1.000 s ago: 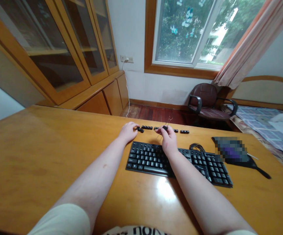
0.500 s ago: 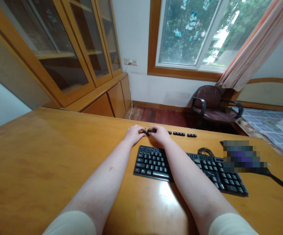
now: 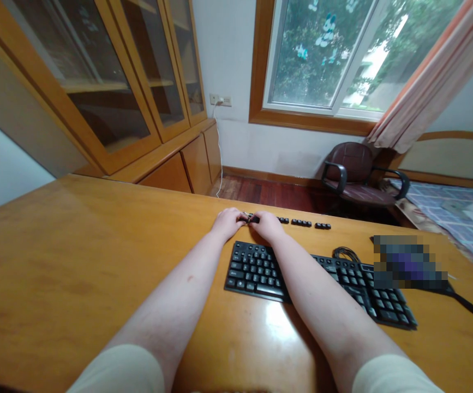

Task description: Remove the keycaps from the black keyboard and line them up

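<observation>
My left hand [image 3: 228, 222] rests near the far edge of the desk, its fingers closed on small black keycaps [image 3: 254, 219]. From the other side my right hand [image 3: 267, 225] pinches at the same keycaps, with its fingertips almost meeting the left ones. Just how many pieces lie between the fingers is hidden. To the right of my hands, more black keycaps [image 3: 301, 222] stand in short groups along one row. Under my right forearm lies a black keyboard [image 3: 255, 273] with several missing keys along its top row, partly covered by the arm.
A coiled black cable [image 3: 346, 253] lies behind the keyboard. At the right is a blurred dark item [image 3: 412, 265] with a strap. Beyond the wooden desk [image 3: 97, 262] stand a maroon armchair [image 3: 353, 169], a bed [image 3: 432, 196] and a glass-fronted cabinet [image 3: 171, 125].
My fingers have drawn slightly closer together around the keycaps. The whole view has shifted a little; the keyboard and the row of keycaps stay in place on the desk.
</observation>
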